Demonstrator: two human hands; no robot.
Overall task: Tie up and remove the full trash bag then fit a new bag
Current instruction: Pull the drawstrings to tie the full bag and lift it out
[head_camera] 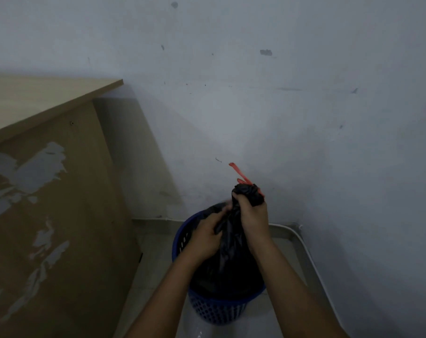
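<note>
A black trash bag (pixel 228 262) sits in a blue perforated bin (pixel 219 311) on the floor by the wall. Its top is gathered into a bunched neck, and a red drawstring (pixel 240 174) sticks up out of it. My right hand (pixel 253 215) grips the neck just under the bunched top. My left hand (pixel 207 236) holds the bag's plastic lower down on the left side, over the bin's rim. The bag's lower part is hidden inside the bin.
A worn wooden desk (pixel 48 191) with peeling veneer stands close on the left. A grey-white wall (pixel 304 118) rises right behind the bin. A pale cable or pipe (pixel 309 259) runs along the floor at the right.
</note>
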